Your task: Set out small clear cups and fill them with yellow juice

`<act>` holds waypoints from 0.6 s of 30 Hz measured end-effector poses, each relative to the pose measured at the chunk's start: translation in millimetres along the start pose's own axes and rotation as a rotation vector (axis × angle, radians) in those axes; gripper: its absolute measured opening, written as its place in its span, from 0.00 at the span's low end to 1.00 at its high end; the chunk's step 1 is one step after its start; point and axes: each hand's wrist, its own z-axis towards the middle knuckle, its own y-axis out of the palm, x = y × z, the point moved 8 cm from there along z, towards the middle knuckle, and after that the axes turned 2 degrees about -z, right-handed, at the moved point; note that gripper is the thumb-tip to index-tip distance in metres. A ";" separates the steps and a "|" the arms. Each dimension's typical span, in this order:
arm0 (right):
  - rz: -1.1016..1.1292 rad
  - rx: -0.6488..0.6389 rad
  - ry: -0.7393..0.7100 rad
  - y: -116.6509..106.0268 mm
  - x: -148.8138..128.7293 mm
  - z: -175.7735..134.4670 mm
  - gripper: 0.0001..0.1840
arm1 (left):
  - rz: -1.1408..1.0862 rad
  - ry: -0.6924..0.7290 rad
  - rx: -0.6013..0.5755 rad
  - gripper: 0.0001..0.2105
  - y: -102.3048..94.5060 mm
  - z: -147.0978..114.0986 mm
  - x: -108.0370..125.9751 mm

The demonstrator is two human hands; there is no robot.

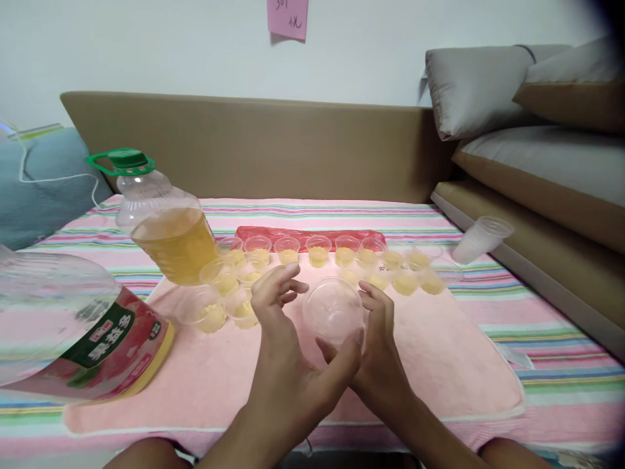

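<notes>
Centre of frame, slightly low: empty clear plastic cup [333,311] held tilted, mouth toward the camera, between both hands above the pink towel [439,365]. Left hand [283,339] at the cup's left side, thumb reaching under its lower rim, fingers loosely curled and not pressed flat against the wall. Right hand [378,339] cupped against the right side, fingers curved along the rim. Behind the hands, mid-frame: rows of small clear cups [317,251] partly filled with yellow liquid, set close together on the towel; more of the same clustered at left-centre near the left hand. Red plastic strip [307,233] lying along the far edge of the cup rows. Left of centre: large clear bottle [166,228] with green cap and handle, roughly half full of yellow liquid, leaning. Lower left of frame: second large clear bottle [73,326] on its side, red and green label facing up. Right of centre: one more empty clear cup [481,238], tipped over on the striped cloth [561,365], well apart from the rest. Upper right: grey cushions [478,91]. Top centre on the wall: pink note [288,18].
</notes>
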 end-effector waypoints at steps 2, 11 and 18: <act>-0.031 -0.012 0.008 1.7 0.5 -0.5 0.22 | 0.012 0.010 0.017 0.40 -4.9 1.6 3.7; -0.158 -0.045 0.028 -8.9 8.7 8.0 0.23 | -0.019 0.073 0.107 0.41 -31.3 13.4 22.1; -0.179 -0.005 0.024 -22.2 12.8 18.6 0.26 | -0.093 0.007 0.217 0.33 -62.7 23.8 37.0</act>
